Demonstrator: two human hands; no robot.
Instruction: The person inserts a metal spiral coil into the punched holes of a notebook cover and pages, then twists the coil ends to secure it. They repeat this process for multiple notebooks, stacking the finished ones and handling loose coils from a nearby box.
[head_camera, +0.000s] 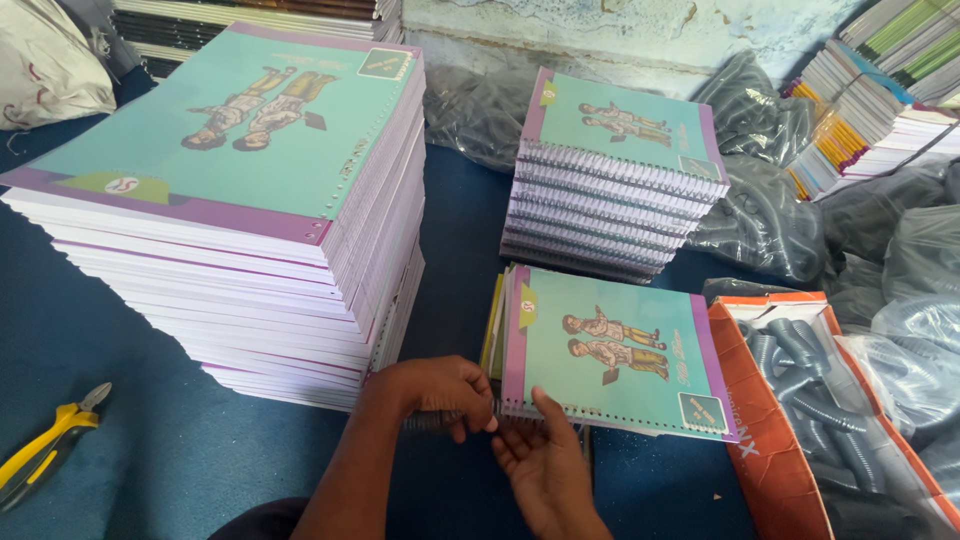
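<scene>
Dark spiral binding wire (432, 421) is pinched in the left hand (435, 392) at the near edge of the teal-and-purple paper notebook (610, 350) lying on the blue table (150, 440). The right hand (545, 468), fingers half open, steadies that punched edge. Coil and holes are best kept aligned, the wire turned evenly.

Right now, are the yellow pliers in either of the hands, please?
No, the pliers lie on the blue surface, far left of both hands.

Notebook (610, 355) between tall stack (240, 200) left, box (775, 440) right.
</scene>
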